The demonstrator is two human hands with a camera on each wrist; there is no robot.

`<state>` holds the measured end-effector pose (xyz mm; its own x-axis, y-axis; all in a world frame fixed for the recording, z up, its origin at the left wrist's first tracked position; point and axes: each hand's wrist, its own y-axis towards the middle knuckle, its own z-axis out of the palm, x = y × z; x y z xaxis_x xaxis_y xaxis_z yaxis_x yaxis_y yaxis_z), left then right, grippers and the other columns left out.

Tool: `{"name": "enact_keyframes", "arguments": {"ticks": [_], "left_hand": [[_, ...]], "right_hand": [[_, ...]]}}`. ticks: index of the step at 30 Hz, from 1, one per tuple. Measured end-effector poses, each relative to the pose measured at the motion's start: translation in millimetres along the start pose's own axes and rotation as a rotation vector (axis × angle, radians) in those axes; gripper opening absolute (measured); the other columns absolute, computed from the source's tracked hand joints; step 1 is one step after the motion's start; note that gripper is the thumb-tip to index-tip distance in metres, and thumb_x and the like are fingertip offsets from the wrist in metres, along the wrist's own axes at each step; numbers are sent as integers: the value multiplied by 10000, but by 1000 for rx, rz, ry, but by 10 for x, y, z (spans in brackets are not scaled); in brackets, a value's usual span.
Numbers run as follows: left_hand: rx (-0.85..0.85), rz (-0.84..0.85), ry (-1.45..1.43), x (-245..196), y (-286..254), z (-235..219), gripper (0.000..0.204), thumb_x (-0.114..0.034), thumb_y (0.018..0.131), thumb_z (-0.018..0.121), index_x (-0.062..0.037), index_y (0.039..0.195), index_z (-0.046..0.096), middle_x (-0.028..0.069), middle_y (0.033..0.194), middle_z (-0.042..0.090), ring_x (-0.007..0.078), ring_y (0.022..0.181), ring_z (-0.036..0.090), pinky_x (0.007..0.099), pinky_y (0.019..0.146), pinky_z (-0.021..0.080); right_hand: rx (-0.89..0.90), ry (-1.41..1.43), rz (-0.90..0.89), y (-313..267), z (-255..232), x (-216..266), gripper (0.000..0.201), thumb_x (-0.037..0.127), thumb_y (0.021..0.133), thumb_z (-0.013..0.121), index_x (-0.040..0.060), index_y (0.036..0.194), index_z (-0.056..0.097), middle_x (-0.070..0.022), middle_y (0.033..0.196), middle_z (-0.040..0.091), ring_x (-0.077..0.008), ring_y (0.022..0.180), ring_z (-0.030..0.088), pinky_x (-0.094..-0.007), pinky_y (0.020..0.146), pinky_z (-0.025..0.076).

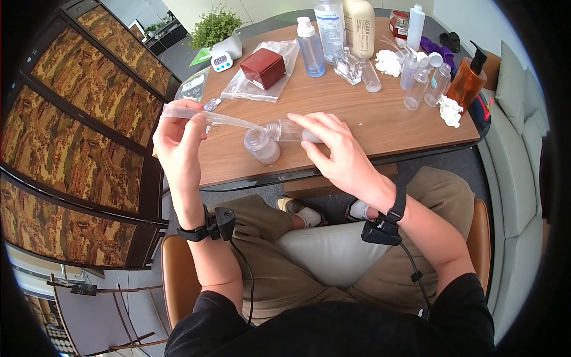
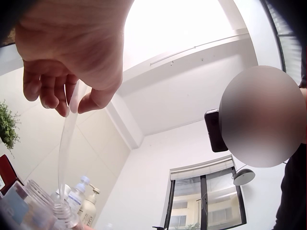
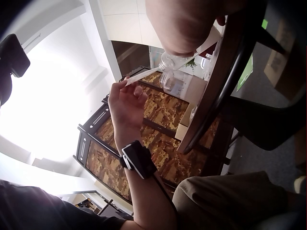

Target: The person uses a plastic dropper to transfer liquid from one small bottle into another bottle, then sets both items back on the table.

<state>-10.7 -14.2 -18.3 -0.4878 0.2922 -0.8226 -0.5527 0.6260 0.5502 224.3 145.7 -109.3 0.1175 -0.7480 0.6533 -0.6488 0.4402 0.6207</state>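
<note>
Head view: your hands are apart. Left of centre, your left hand (image 1: 181, 140) pinches a translucent dropper (image 1: 223, 119); your right (image 1: 342, 152) grips a tilted clear bottle (image 1: 289, 130) beside an open jar (image 1: 266, 152).

Left wrist view: the dropper slants to lower left, likely light and floppy; pinch its wide end softly.

Right wrist view: the bottle, upper centre, looks smooth, probably slippery; hold its body, not its neck.
</note>
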Motion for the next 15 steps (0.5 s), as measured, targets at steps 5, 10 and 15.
{"name": "enact_keyframes", "arguments": {"ticks": [5,10,15], "left_hand": [[-14,6,10,-9,-1,-14,108,3,1009,694,18,1112,721,24,1060,703,54,811,590,225,713,485],[-18,4,5,-4,3,-21,110,9,1006,687,22,1111,720,21,1032,697,55,777,578,225,705,476],[-23,19,-1,7,14,-43,100,-8,1009,670,13,1099,711,12,993,682,47,768,569,215,671,428]], "right_hand": [[-7,-1,-5,-2,7,-3,474,31,1006,672,49,1479,666,-131,1250,693,-340,1200,627,-464,1095,474],[-2,-7,-5,-3,7,-14,477,29,1007,670,51,1484,663,-131,1247,692,-339,1201,629,-464,1099,471],[-5,-1,-10,-1,9,-15,479,30,1009,667,53,1487,661,-129,1228,689,-334,1177,631,-465,1093,471]]}}
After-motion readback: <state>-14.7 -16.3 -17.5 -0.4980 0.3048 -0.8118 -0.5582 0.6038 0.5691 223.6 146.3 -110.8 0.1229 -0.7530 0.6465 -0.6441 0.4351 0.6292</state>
